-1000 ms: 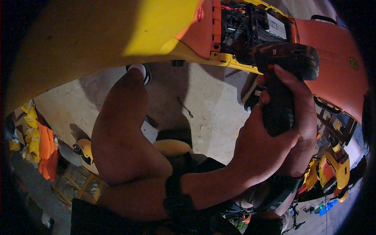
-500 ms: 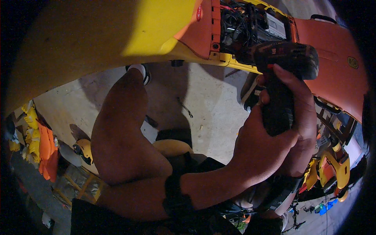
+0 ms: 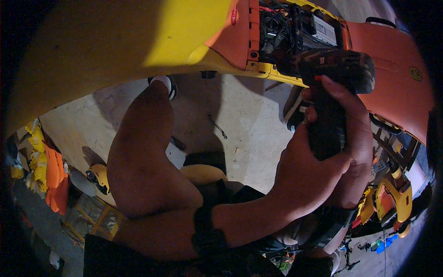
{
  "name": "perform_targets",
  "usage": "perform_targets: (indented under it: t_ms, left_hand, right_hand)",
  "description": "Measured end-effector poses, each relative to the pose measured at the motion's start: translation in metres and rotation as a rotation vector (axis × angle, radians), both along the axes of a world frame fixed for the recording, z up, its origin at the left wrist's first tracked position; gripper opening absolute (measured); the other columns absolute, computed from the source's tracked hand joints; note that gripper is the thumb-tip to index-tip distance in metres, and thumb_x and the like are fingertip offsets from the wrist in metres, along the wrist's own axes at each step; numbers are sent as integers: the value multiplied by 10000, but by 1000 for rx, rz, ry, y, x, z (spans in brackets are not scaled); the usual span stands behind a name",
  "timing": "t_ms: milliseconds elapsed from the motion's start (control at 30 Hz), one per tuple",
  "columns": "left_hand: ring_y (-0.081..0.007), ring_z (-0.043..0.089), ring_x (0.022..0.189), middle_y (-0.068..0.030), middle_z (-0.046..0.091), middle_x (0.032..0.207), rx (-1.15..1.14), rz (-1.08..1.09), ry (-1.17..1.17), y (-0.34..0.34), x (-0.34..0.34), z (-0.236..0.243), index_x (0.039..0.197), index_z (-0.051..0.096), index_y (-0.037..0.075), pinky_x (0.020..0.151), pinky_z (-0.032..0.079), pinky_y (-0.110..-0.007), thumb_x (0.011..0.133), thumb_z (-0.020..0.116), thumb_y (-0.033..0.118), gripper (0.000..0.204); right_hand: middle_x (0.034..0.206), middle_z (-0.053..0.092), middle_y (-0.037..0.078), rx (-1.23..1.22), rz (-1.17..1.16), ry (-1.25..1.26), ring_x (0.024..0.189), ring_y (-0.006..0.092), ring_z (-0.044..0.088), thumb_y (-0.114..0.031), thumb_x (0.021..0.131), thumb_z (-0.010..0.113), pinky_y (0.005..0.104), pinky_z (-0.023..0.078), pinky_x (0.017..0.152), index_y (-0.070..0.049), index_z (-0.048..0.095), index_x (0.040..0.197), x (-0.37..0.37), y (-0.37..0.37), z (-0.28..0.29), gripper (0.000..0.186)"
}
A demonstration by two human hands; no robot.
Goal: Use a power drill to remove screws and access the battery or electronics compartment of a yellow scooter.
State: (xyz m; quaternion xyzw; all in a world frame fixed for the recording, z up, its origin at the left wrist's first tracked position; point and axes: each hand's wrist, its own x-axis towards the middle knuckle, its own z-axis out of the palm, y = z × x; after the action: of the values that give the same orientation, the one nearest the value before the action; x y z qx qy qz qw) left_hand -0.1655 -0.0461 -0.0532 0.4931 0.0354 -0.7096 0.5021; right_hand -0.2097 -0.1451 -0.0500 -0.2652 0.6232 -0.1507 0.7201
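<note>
A dark cordless power drill (image 3: 334, 67) is held level, its head pointing left toward the open bay of the yellow and orange vehicle body (image 3: 180, 41). My right hand (image 3: 361, 134) wraps around the drill's grip, fingertips curled over its front near a red switch. From the lower left, my left hand (image 3: 307, 168) comes up and closes against the lower grip, partly overlapping my right hand. Inside the open bay sit bundled black cables (image 3: 277, 30) and a silver box (image 3: 324, 30). Whatever the drill's tip touches is hidden.
A wrench (image 3: 218, 127) lies on the concrete floor (image 3: 249, 152) beside my bent leg (image 3: 143, 152). Yellow and orange body panels (image 3: 55, 177) are piled at the left. More yellow parts (image 3: 392, 198) stand at the right, and the orange bodywork (image 3: 392, 69) continues beyond the drill.
</note>
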Motion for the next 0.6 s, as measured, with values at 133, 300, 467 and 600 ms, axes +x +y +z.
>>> perform_targets:
  t_ms: [133, 300, 467, 600]
  left_hand:
    - [-325, 608, 1088, -227, 588, 1154, -20, 21, 17, -1, -1, -2, 1291, 373, -50, 966, 463, -389, 717, 672, 195, 692]
    - [-324, 601, 1103, -226, 583, 1158, -13, -22, 11, -2, -2, 3, 1300, 365, -56, 981, 456, -382, 718, 668, 187, 700]
    - [-322, 596, 1110, -225, 578, 1168, -44, 89, 44, 0, -4, -2, 1302, 359, -58, 990, 450, -381, 713, 670, 181, 708]
    - [-320, 597, 1108, -222, 577, 1170, -51, 69, 51, -2, -5, -1, 1304, 357, -59, 991, 450, -381, 712, 668, 180, 710]
  right_hand:
    - [815, 659, 111, -9, -2, 24, 578, 152, 596, -203, 862, 672, 249, 504, 521, -47, 597, 1047, 1, 0, 0, 254]
    - [813, 657, 114, 18, -29, 25, 582, 162, 594, -204, 858, 677, 264, 498, 522, -45, 593, 1049, -2, -3, 4, 263]
    - [817, 656, 116, 31, -18, -2, 582, 165, 592, -206, 855, 681, 264, 499, 523, -42, 594, 1040, 0, -1, -1, 262]
    - [819, 656, 120, 26, -29, -17, 581, 165, 593, -200, 854, 682, 262, 500, 519, -35, 591, 1041, -3, -2, 1, 266]
